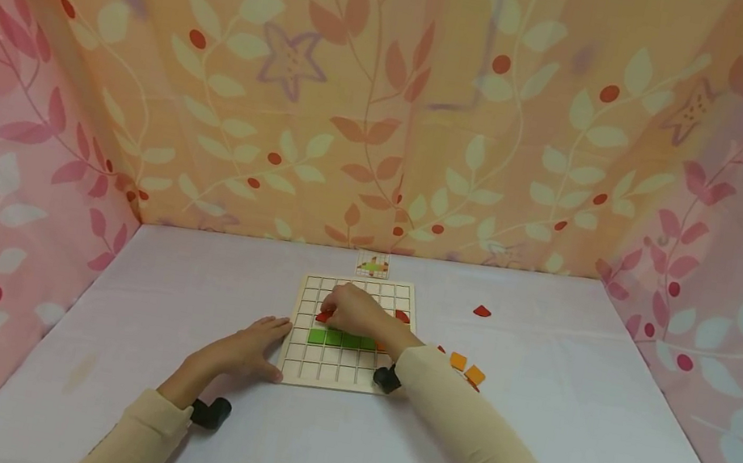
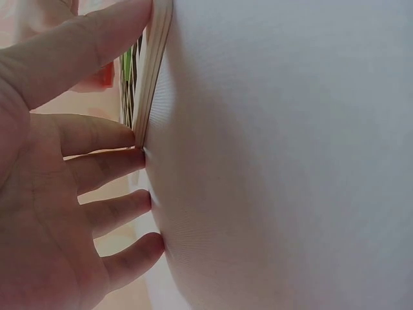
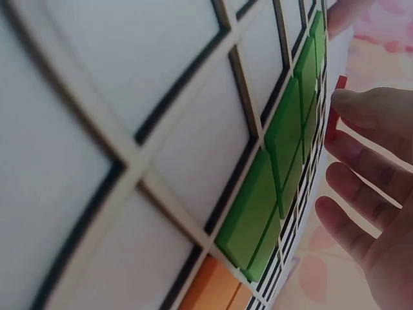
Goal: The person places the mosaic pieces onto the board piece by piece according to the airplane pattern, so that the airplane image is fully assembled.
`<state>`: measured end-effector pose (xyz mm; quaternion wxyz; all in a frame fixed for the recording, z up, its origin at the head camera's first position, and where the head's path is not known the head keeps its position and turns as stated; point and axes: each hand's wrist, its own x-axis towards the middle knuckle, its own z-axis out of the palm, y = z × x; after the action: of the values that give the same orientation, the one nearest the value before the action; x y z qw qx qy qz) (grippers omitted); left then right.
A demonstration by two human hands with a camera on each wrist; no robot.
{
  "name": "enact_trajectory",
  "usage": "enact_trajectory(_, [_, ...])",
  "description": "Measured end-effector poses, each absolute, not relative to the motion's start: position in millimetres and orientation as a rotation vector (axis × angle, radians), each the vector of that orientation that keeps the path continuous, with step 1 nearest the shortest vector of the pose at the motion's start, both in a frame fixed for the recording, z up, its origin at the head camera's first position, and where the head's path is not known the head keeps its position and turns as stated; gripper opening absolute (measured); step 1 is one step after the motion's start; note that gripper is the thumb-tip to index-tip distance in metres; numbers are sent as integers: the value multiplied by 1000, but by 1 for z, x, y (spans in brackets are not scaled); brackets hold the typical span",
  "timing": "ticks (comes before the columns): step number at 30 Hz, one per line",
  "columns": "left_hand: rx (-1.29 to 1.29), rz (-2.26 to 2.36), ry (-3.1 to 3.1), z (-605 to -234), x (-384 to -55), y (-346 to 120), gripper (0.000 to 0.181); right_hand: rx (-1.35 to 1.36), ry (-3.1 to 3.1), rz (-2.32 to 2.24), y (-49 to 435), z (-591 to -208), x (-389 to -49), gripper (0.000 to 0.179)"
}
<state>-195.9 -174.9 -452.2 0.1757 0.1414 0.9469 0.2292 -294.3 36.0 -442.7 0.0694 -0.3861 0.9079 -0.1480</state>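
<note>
the right hand [image 1: 358, 313] pinched a red piece [image 1: 323, 318] between thumb and forefinger, its other fingers slightly apart. the piece was over the left part of the grid board [image 1: 311, 369], just beyond a row of green tiles [image 1: 342, 340]; whether it touched the board, i could not tell. an orange tile [image 1: 381, 346] ended that row on the right. the left hand [image 1: 243, 349] had its fingers straight and spread wide, thumb and forefinger against the board's left edge. right of the board, two orange squares [image 1: 467, 368] lay on the surface [image 1: 320, 452]; a small patterned card [image 1: 373, 266] lay behind it.
</note>
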Motion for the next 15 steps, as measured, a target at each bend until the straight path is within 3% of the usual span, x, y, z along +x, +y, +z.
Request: enact_trajectory(15, [403, 633, 2679, -454, -199, -175, 91, -1118, 2744, -307, 28, -447, -290, 21])
